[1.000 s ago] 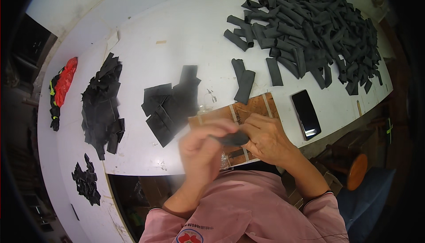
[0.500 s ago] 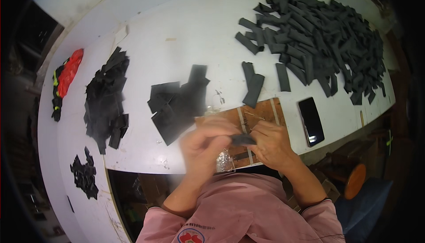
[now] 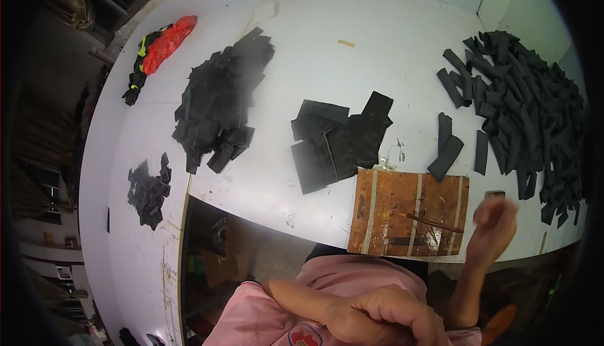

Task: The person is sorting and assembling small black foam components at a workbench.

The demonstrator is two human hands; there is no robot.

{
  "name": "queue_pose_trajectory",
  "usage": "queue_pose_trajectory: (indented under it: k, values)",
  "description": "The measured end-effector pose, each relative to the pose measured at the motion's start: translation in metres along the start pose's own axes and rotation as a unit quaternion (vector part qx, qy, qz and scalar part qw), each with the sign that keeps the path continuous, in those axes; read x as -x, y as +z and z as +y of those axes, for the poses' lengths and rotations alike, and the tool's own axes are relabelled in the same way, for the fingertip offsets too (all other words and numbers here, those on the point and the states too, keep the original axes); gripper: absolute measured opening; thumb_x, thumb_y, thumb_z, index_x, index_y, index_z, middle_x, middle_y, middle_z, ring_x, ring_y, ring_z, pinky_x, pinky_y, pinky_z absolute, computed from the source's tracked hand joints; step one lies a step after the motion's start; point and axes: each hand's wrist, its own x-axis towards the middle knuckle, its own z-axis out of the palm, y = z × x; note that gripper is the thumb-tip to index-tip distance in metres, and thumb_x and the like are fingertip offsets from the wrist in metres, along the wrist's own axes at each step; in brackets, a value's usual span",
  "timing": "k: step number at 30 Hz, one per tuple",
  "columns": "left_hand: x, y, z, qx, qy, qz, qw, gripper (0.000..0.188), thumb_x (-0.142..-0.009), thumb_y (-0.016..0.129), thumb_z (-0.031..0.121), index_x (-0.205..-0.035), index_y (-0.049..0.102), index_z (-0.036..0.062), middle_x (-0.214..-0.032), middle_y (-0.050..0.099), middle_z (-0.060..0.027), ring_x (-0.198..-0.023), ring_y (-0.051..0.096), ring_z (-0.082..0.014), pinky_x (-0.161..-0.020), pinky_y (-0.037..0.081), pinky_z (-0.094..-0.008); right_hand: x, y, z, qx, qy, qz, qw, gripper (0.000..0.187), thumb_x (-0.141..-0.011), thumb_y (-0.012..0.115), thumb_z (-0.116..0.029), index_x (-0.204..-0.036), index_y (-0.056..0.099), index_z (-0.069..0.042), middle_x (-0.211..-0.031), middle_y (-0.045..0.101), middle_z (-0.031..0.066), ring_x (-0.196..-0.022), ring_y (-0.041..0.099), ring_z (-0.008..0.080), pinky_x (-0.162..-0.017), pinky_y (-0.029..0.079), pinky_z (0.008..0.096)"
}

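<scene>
My left hand (image 3: 384,314) is drawn in at my chest with its fingers bent. The lower edge cuts off its fingertips, so what it may hold is hidden. My right hand (image 3: 495,229) is raised past the right edge of the brown board (image 3: 387,210), smeared by motion. It covers most of the dark phone (image 3: 495,193), whose far end shows above the fingers. Across the board, which has pale strips, lies a thin brown stick (image 3: 434,222). Beyond it rest two black rolled fabric pieces (image 3: 447,154), one overlapping the other.
Flat black fabric pieces (image 3: 327,151) lie left of the board. A larger black pile (image 3: 217,100) and a small heap of scraps (image 3: 150,192) are farther left. Many black rolls (image 3: 528,107) are heaped at right. A red plastic bag (image 3: 170,44) sits far left.
My hands have parted from over the board. The left came back to my chest and the right went toward the phone. The black piece between them is out of sight, and the view has shifted.
</scene>
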Motion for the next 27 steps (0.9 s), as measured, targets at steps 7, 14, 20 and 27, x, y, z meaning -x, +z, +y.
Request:
queue_pose_trajectory:
  k: [7,14,20,27]
  values:
    - [0.053,-0.034,0.006,-0.29,0.235,0.174,0.911,0.009,-0.079,0.046,0.001,-0.083,0.053,-0.0018,-0.08,0.057,-0.0121,-0.069,0.054,-0.0201,-0.066,0.043,-0.0316,0.073,0.04,0.002,0.202,-0.192,-0.281,0.918,0.011,-0.074,0.051,-0.006,-0.064,0.051,0.0,-0.053,0.047,0.0096,-0.045,0.045,0.0212,-0.045,0.036,0.0281]
    - [0.145,-0.175,0.0,-0.678,-0.057,0.703,0.207,0.029,-0.073,0.063,0.014,-0.096,0.052,-0.001,-0.085,0.054,-0.0156,-0.082,0.052,-0.0289,-0.073,0.041,-0.0346,0.078,0.076,0.024,0.144,-0.002,-0.374,0.916,0.004,-0.071,0.051,0.002,-0.069,0.053,0.002,-0.058,0.05,0.011,-0.049,0.048,0.0223,-0.046,0.037,0.0308]
    - [0.172,-0.178,0.015,-0.53,0.036,0.724,0.441,0.015,-0.071,0.062,0.005,-0.082,0.055,-0.0019,-0.071,0.058,-0.0093,-0.065,0.056,-0.0169,-0.059,0.043,-0.0283,0.069,0.096,0.032,0.163,0.152,-0.369,0.902,0.011,-0.078,0.054,-0.008,-0.073,0.055,0.002,-0.06,0.051,0.0105,-0.052,0.05,0.0194,-0.049,0.039,0.0283]
    - [0.102,-0.103,0.028,-0.379,0.0,0.565,0.733,0.03,-0.07,0.062,-0.007,-0.098,0.054,0.0011,-0.083,0.061,-0.0044,-0.073,0.054,-0.0073,-0.063,0.043,-0.0196,0.055,0.132,0.055,-0.105,0.355,-0.289,0.883,0.026,-0.078,0.061,-0.014,-0.1,0.051,-0.003,-0.09,0.054,0.0018,-0.08,0.051,0.0099,-0.068,0.042,0.0238]
